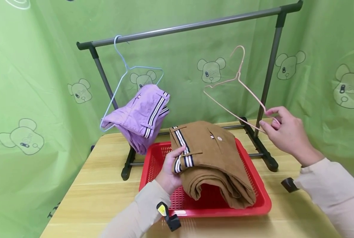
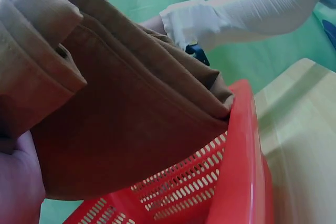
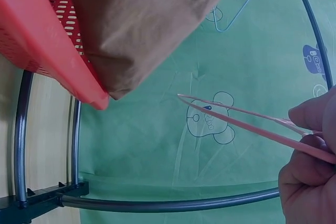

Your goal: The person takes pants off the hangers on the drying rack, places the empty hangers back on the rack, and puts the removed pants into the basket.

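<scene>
My left hand (image 1: 168, 172) grips a folded pair of brown trousers (image 1: 212, 145) by the striped waistband, thumb on top. The trousers are held over the red basket (image 1: 264, 198), their lower folds overlapping its far right part. In my right hand (image 1: 287, 132), thumb and fingers pinch the right corner of a pink wire hanger (image 1: 251, 92), whose hook points up. The hanger's open left end points toward the trousers, apart from them. The right wrist view shows the pinching fingers (image 3: 310, 166) at the edge and the pink hanger (image 3: 247, 124) nearly edge-on.
A grey clothes rack (image 1: 195, 24) stands behind the basket on the wooden table (image 1: 90, 185). From its left end hangs a blue hanger (image 1: 117, 86) carrying folded purple trousers (image 1: 141, 115). A green curtain (image 1: 177, 62) with bear prints covers the background.
</scene>
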{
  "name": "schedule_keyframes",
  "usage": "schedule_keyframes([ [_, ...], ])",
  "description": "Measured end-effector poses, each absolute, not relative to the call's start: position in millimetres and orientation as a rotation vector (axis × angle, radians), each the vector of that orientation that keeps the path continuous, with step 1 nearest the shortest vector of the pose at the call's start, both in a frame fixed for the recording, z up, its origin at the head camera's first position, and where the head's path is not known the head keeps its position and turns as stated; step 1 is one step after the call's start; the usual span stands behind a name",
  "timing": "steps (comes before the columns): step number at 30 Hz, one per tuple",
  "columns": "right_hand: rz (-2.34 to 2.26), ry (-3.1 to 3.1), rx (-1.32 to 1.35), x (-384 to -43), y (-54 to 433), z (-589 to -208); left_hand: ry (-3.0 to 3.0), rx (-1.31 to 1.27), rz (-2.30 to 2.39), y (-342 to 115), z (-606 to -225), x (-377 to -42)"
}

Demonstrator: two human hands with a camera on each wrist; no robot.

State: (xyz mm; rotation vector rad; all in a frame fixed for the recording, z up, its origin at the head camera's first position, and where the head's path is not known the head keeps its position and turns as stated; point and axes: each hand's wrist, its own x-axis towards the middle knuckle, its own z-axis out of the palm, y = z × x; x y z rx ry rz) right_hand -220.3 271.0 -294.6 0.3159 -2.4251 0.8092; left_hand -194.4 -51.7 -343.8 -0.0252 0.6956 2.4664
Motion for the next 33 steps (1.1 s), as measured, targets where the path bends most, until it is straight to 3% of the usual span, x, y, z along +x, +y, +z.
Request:
schedule_keyframes([
  [23,0.827,-2.434,0.310,-222.2,271.7,-291.7,1.146,-0.207,2.199,-78.8,-353.8,-196.7],
  [33,0.835,-2.430,0.301,-221.2,273.7,-296.5,1.368,-0.144,2.007,-92.9,-362.1,-201.5],
])
